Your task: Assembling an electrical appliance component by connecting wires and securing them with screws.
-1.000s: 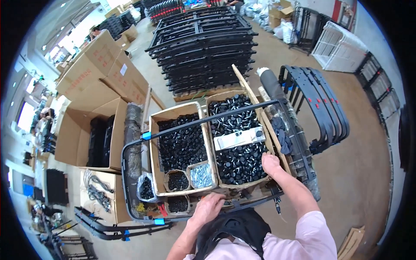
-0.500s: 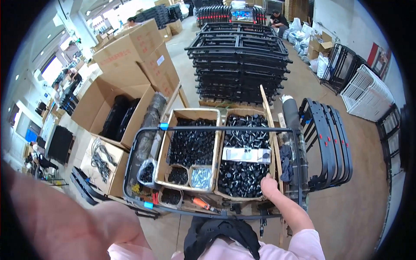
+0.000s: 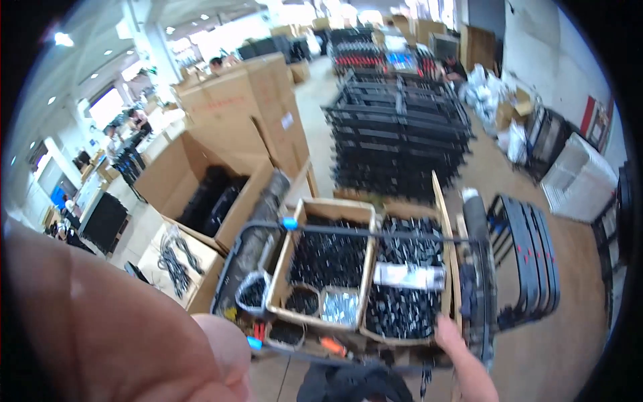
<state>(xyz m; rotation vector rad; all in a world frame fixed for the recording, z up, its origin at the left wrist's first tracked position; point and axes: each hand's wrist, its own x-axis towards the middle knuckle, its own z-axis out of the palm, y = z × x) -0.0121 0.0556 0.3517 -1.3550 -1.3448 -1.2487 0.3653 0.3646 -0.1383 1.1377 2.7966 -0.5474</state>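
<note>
My left hand is raised very close to the camera and fills the lower left of the view as a blurred mass; its fingers cannot be made out. My right hand rests on the near right edge of a cart that carries two open cardboard boxes full of small black parts. A black tube with a blue end cap lies across the tops of the boxes. Small tubs of screws and parts sit in the near end of the left box.
Stacks of black metal frames stand behind the cart. Large open cardboard boxes are at the left, one holding cables. Black curved racks lean at the right beside a white crate. People work in the far background.
My left hand has left the cart's near edge and risen up against the camera. The view has tilted upward, showing more of the hall. My right hand stays on the cart.
</note>
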